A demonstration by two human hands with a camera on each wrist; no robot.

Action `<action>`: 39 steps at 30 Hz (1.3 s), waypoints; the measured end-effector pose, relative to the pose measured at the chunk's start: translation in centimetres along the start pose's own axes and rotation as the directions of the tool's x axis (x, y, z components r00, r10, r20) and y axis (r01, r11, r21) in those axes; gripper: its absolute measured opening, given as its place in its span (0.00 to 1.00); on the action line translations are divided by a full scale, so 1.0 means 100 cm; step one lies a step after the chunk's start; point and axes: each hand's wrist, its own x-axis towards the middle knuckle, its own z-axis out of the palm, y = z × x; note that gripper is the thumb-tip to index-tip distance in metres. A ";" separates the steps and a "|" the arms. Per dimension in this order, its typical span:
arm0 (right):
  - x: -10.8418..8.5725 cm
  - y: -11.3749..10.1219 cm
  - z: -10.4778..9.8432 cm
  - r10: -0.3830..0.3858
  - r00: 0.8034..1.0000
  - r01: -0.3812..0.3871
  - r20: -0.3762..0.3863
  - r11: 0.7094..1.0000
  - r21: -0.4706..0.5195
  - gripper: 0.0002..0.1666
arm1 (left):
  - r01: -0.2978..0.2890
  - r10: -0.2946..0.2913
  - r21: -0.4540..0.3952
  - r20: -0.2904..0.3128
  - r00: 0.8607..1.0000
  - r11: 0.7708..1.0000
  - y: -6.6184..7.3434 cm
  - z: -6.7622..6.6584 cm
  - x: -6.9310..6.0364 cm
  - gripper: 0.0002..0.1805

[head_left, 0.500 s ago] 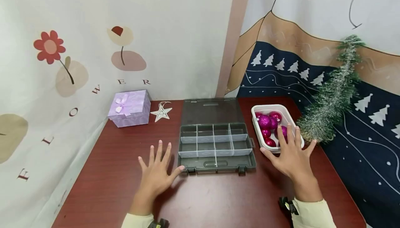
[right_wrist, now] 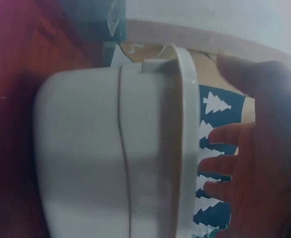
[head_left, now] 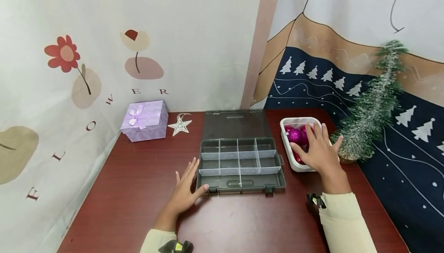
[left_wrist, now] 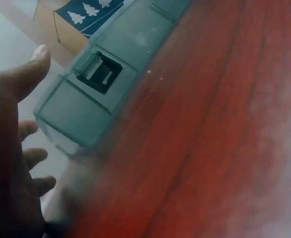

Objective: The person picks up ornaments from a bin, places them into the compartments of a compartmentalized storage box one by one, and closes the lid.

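Note:
A dark translucent divided box lies with its lid folded back. My left hand is at the box's left front corner, fingers extended; whether it touches cannot be told. In the left wrist view the left hand is beside the box's latch side. Over the white tub of magenta balls is my right hand, fingers spread. From the right wrist view, the right hand is above the tub's rim, nothing visible in its grip.
A lilac gift box stands at the back left, with a white star ornament to its right. A small frosted tree stands right of the tub. Printed cloth hangs behind the table.
My left hand has moved right to the divided box's corner, its fingers closer together. The right hand has shifted slightly up and left, further over the tub.

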 end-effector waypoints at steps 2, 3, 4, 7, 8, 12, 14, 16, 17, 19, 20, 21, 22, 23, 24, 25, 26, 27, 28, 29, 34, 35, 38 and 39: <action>0.008 0.000 -0.002 -0.006 1.000 0.006 0.017 1.000 0.002 0.62 | -0.015 0.015 -0.013 -0.014 1.000 1.000 -0.004 0.003 -0.001 0.53; 0.011 0.000 -0.002 -0.008 1.000 0.008 0.026 1.000 0.002 0.61 | -0.018 0.017 -0.017 -0.018 1.000 1.000 -0.005 0.004 -0.001 0.53; 0.014 0.001 -0.002 -0.011 0.999 0.010 0.034 1.000 0.006 0.59 | -0.017 0.017 -0.018 -0.018 1.000 1.000 -0.005 0.005 -0.001 0.53; 0.020 0.004 0.000 -0.014 0.999 0.013 0.050 0.999 0.032 0.56 | -0.013 0.013 -0.010 -0.015 1.000 1.000 -0.006 0.006 -0.002 0.53; 0.021 0.005 0.001 -0.017 0.998 0.015 0.054 0.999 0.042 0.55 | -0.010 0.010 -0.006 -0.011 1.000 1.000 -0.006 0.006 -0.002 0.53; 0.027 0.010 0.006 -0.042 0.997 0.036 0.062 0.995 0.093 0.51 | -0.004 0.004 0.006 -0.002 1.000 1.000 -0.006 0.003 -0.002 0.52; 0.029 0.012 0.008 -0.057 0.996 0.048 0.067 0.991 0.124 0.49 | -0.003 0.003 0.014 0.002 1.000 1.000 -0.006 0.003 -0.003 0.52; 0.031 0.013 0.010 -0.071 0.995 0.060 0.068 0.987 0.151 0.47 | -0.003 0.003 0.017 0.002 1.000 1.000 -0.007 0.003 -0.004 0.52; 0.032 0.014 0.010 -0.077 0.995 0.065 0.069 0.985 0.163 0.46 | -0.003 0.003 0.019 0.003 1.000 1.000 -0.007 0.003 -0.004 0.52; 0.033 0.015 0.011 -0.087 0.994 0.074 0.068 0.980 0.182 0.45 | -0.006 0.006 0.023 0.004 1.000 1.000 -0.007 0.003 -0.004 0.52; 0.034 0.016 0.011 -0.092 0.994 0.078 0.064 0.979 0.190 0.44 | -0.008 0.008 0.023 0.004 1.000 1.000 -0.007 0.004 -0.004 0.52; 0.035 0.016 0.011 -0.095 0.994 0.082 0.061 0.977 0.195 0.43 | -0.009 0.009 0.025 0.005 1.000 1.000 -0.007 0.004 -0.004 0.52; 0.035 0.016 0.012 -0.099 0.993 0.086 0.057 0.976 0.200 0.42 | -0.009 0.009 0.028 0.006 1.000 1.000 -0.007 0.005 -0.004 0.52; 0.036 0.016 0.012 -0.103 0.993 0.091 0.051 0.975 0.204 0.40 | -0.009 0.008 0.031 0.006 1.000 0.999 -0.008 0.005 -0.004 0.52; 0.036 0.016 0.012 -0.108 0.993 0.096 0.046 0.973 0.209 0.39 | -0.008 0.008 0.034 0.004 1.000 0.999 -0.008 0.005 -0.004 0.51; 0.036 0.016 0.011 -0.110 0.993 0.099 0.041 0.972 0.212 0.37 | -0.009 0.008 0.035 0.002 1.000 0.999 -0.008 0.006 -0.004 0.51; 0.036 0.016 0.012 -0.112 0.993 0.102 0.036 0.972 0.213 0.36 | -0.008 0.008 0.034 0.000 1.000 0.999 -0.008 0.007 -0.003 0.51; 0.036 0.016 0.011 -0.113 0.993 0.103 0.034 0.972 0.212 0.35 | -0.009 0.009 0.035 -0.003 1.000 0.999 -0.008 0.007 -0.003 0.51; 0.036 0.016 0.011 -0.113 0.993 0.104 0.032 0.972 0.210 0.34 | -0.010 0.010 0.035 -0.007 1.000 0.999 -0.008 0.007 -0.003 0.51; 0.036 0.016 0.011 -0.112 0.993 0.103 0.032 0.972 0.209 0.34 | -0.012 0.012 0.035 -0.010 1.000 0.999 -0.008 0.007 -0.003 0.51; 0.035 0.015 0.011 -0.106 0.994 0.097 0.028 0.972 0.213 0.34 | -0.021 0.021 0.038 -0.013 1.000 0.999 -0.008 0.007 -0.003 0.51; 0.035 0.015 0.011 -0.105 0.994 0.097 0.025 0.972 0.216 0.34 | -0.021 0.021 0.040 -0.012 1.000 0.999 -0.008 0.007 -0.003 0.51; 0.034 0.016 0.010 -0.107 0.994 0.102 0.009 0.970 0.220 0.33 | -0.021 0.021 0.039 -0.010 1.000 0.999 -0.008 0.007 -0.003 0.51; 0.033 0.016 0.009 -0.108 0.994 0.105 0.002 0.969 0.223 0.33 | -0.021 0.021 0.038 -0.010 1.000 0.999 -0.008 0.007 -0.003 0.51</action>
